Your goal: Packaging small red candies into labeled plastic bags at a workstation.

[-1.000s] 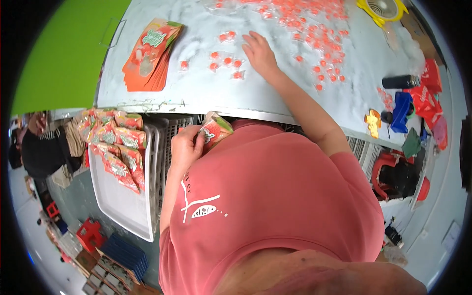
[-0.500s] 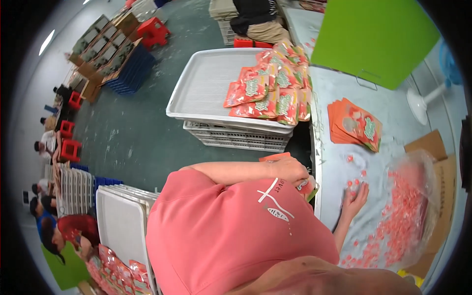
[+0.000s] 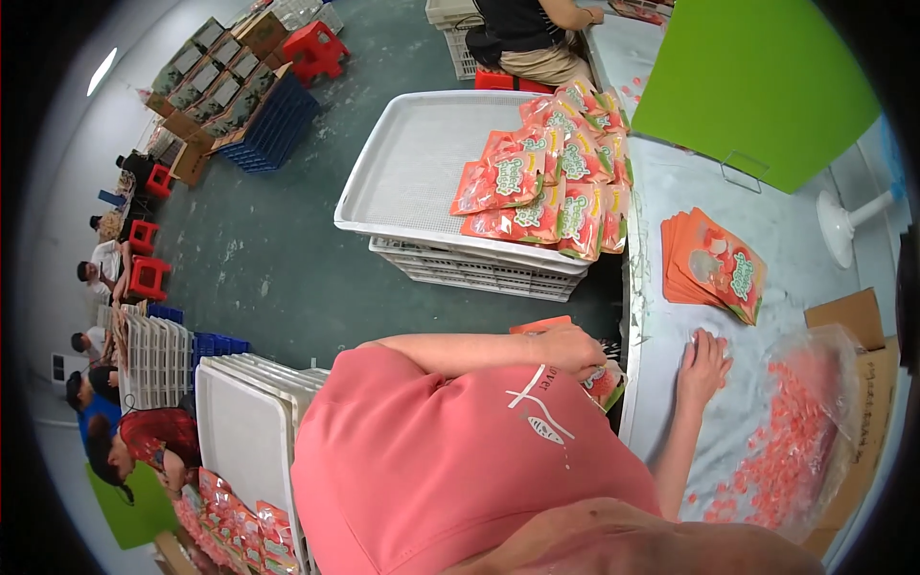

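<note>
Left hand (image 3: 573, 350) gripped pouch (image 3: 602, 386) beside table (image 3: 661, 359)! Right hand (image 3: 704, 368) on tabletop, fingers half-bent; couldn't tell if holding anything. Pouch likely light, soft, slippery, best pinched by edge.

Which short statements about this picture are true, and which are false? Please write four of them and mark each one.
1. The left hand holds a pouch. True.
2. A pile of pouches lies on the white tray. True.
3. The right hand is over the white tray. False: it is over the table.
4. The fanned stack of pouches lies on the floor. False: it lies on the table.
</note>
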Available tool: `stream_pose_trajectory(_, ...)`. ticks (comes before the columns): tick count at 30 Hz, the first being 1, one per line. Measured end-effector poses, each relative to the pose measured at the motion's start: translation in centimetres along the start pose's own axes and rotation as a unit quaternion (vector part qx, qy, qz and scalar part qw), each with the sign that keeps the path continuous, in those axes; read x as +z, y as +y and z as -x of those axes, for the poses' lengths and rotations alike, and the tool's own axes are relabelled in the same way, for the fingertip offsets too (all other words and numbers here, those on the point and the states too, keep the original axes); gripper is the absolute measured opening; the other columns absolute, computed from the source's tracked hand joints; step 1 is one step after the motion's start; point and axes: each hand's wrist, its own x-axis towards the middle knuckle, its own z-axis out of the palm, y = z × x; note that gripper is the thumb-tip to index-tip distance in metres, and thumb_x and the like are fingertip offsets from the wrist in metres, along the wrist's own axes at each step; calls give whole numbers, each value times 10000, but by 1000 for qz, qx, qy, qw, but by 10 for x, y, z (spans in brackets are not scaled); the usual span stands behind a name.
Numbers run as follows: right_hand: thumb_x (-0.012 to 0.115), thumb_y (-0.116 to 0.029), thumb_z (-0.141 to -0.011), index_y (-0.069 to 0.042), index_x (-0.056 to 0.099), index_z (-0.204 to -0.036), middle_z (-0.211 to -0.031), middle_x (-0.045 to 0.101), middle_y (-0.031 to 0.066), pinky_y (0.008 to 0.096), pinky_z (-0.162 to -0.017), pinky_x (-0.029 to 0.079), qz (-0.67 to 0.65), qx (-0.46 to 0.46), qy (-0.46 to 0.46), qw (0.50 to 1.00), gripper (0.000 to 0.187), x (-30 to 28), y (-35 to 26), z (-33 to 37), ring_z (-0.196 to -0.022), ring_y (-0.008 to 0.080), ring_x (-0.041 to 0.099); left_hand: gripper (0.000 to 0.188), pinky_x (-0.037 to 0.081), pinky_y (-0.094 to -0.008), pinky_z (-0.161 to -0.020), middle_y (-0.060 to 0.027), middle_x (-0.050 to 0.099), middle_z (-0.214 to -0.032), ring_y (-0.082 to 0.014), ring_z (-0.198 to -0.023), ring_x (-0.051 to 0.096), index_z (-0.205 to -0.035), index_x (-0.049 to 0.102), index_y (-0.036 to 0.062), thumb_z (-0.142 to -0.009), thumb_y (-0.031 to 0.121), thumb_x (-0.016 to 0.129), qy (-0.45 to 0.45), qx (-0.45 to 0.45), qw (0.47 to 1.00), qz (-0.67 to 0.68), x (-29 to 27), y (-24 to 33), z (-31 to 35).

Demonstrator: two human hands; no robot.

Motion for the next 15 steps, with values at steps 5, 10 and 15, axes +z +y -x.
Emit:
stream_pose_trajectory(5, 560, -279, -969, -119, 542, -1367, -1472, 425, 190, 535, -1106, 287, -49, 26, 184, 981, 429, -15, 14, 20, -1339, 389, 408, 140, 505, -469, -715, -101, 655, -864, -322, -880, 640, -899, 657, 50, -836, 164, 609, 5, -26, 999, 40, 7, -20, -6)
stream_pose_trajectory(10, 548, -272, -981, -71, 541, -1365, -1464, 406, 254, 469, -1122, 292, -168, 141, 155, 963, 434, 13, 36, 41, -1336, 411, 395, 171, 507, -449, -719, -102, 665, -883, -318, -886, 645, -946, 671, 54, -827, 157, 605, -22, -32, 998, 49, -9, -17, -12)
stream_pose_trajectory(15, 568, -283, -981, -28, 547, -1353, -1458, 407, 262, 441, -1138, 291, -295, 194, 124, 927, 452, 27, 11, 32, -1353, 385, 384, 193, 511, -438, -709, -99, 672, -888, -318, -823, 656, -957, 671, 73, -790, 142, 603, -9, -36, 999, 14, -10, -11, -7)
